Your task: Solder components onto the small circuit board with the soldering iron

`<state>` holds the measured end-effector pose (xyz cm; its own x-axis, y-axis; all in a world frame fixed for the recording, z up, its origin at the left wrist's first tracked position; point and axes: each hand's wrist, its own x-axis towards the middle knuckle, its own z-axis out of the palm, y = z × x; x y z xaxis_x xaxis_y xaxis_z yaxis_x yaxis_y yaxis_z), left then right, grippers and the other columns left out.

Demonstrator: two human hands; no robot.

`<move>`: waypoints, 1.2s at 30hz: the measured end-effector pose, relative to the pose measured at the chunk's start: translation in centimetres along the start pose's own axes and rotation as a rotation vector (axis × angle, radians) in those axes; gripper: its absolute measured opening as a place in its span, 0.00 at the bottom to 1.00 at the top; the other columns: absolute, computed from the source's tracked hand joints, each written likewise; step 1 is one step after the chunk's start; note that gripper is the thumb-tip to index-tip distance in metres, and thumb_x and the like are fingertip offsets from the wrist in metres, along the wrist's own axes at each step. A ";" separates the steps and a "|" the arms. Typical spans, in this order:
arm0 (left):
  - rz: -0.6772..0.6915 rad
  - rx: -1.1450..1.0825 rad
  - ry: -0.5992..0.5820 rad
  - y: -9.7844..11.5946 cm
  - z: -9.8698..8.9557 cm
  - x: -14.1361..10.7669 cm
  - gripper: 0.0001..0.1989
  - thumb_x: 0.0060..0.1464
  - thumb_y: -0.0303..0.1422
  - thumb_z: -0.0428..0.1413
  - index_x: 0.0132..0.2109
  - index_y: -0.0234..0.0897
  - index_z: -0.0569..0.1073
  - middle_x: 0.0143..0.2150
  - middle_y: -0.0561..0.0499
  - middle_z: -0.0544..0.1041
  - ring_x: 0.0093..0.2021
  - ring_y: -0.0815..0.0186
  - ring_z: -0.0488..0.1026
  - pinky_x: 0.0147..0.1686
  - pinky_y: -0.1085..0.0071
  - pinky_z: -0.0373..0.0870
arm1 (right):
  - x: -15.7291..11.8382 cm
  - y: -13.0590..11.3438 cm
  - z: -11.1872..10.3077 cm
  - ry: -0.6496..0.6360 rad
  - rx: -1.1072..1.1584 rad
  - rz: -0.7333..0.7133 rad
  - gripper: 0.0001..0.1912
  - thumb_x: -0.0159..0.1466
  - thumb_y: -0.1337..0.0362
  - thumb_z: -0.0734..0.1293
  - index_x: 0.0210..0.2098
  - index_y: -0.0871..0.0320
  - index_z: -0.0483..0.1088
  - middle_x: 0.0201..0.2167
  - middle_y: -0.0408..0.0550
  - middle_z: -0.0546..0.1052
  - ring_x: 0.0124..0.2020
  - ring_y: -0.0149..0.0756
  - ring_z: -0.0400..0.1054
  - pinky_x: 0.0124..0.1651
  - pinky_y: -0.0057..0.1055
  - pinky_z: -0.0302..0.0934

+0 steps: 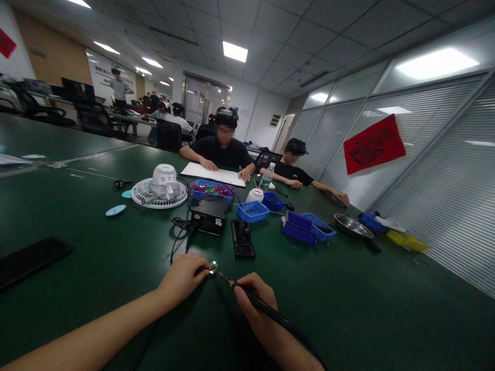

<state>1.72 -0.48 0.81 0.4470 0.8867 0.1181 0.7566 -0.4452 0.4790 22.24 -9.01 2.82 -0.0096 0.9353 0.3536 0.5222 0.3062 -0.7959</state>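
Observation:
My left hand (186, 274) rests near the middle of the green table (127, 268), its fingers pinched on a small green circuit board (213, 267) with a bit of red wire beside it. In my right hand (258, 299) is a soldering iron (247, 294), gripped like a pen. The iron's tip points left and reaches the board's edge; whether it touches cannot be made out. A black cable trails from the handle down past my wrist. Just beyond my hands stand a black soldering station (210, 214) and a black iron stand (243, 238).
A white fan part (160, 193) lies at left-centre, a black phone-like slab (31, 260) at far left. Behind the station is a blue bin (212, 189) of wired parts. More blue bins (253, 211), a metal bowl (353, 226) and a yellow tray (408, 240) stretch rightward. Two people (216, 144) sit opposite.

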 end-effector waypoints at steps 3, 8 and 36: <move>-0.006 -0.009 -0.005 0.1 -0.1 0.0 0.07 0.57 0.34 0.52 0.37 0.42 0.76 0.38 0.54 0.78 0.43 0.63 0.72 0.43 0.69 0.58 | 0.1 0.5 0.2 0.003 0.008 -0.013 0.07 0.60 0.62 0.65 0.28 0.57 0.71 0.23 0.41 0.72 0.25 0.33 0.66 0.29 0.26 0.58; -0.029 -0.005 0.004 0.1 -0.1 0.1 0.08 0.57 0.34 0.52 0.36 0.41 0.75 0.38 0.53 0.78 0.43 0.63 0.72 0.43 0.69 0.58 | 0.3 1.2 0.5 0.008 0.013 -0.035 0.07 0.59 0.61 0.66 0.28 0.57 0.70 0.22 0.40 0.70 0.24 0.31 0.65 0.27 0.25 0.57; -0.038 -0.053 0.083 -0.7 1.1 0.7 0.10 0.58 0.32 0.49 0.36 0.41 0.75 0.39 0.52 0.77 0.44 0.64 0.70 0.43 0.70 0.59 | 1.2 2.8 1.8 0.035 0.095 0.082 0.06 0.59 0.62 0.65 0.28 0.57 0.68 0.20 0.39 0.68 0.22 0.31 0.63 0.27 0.25 0.55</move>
<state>2.04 0.34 -0.44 0.3762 0.9110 0.1693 0.7449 -0.4060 0.5295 22.15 -6.67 0.14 0.0608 0.9515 0.3014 0.4370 0.2461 -0.8651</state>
